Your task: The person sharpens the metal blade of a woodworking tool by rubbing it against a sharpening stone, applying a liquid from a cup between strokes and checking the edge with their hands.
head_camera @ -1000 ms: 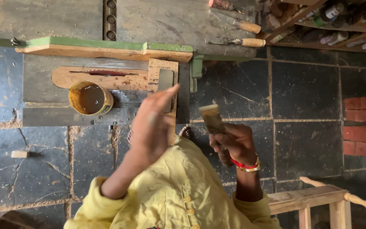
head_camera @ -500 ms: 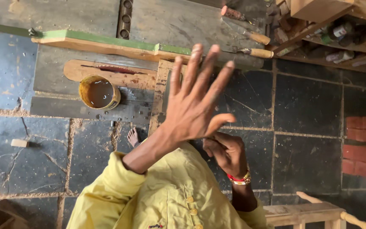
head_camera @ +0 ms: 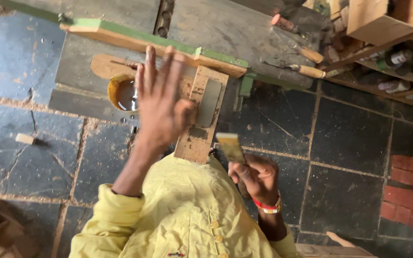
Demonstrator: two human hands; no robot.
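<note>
Right hand [head_camera: 256, 176] clenched on a paintbrush [head_camera: 231, 147]; left hand [head_camera: 161, 105] raised, fingers spread, grasping nothing, above a varnish tin [head_camera: 120, 93] on the bench [head_camera: 77, 71] edge.

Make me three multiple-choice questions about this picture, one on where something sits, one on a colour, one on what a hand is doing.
1. Where is the round tin of brown liquid?
A. On the grey bench, partly behind the raised left hand
B. On the dark floor tiles beside the small wood block
C. On the shelf with the bottles

2. What colour is the person's shirt?
A. Blue
B. Yellow
C. White

3. What is the state of the right hand?
A. Open and flat
B. Out of view
C. Closed around a brush

Answers:
1 A: the tin rests on the bench, its right side hidden by the left hand.
2 B: the shirt is yellow.
3 C: the right hand grips the brush, bristles up.
</note>
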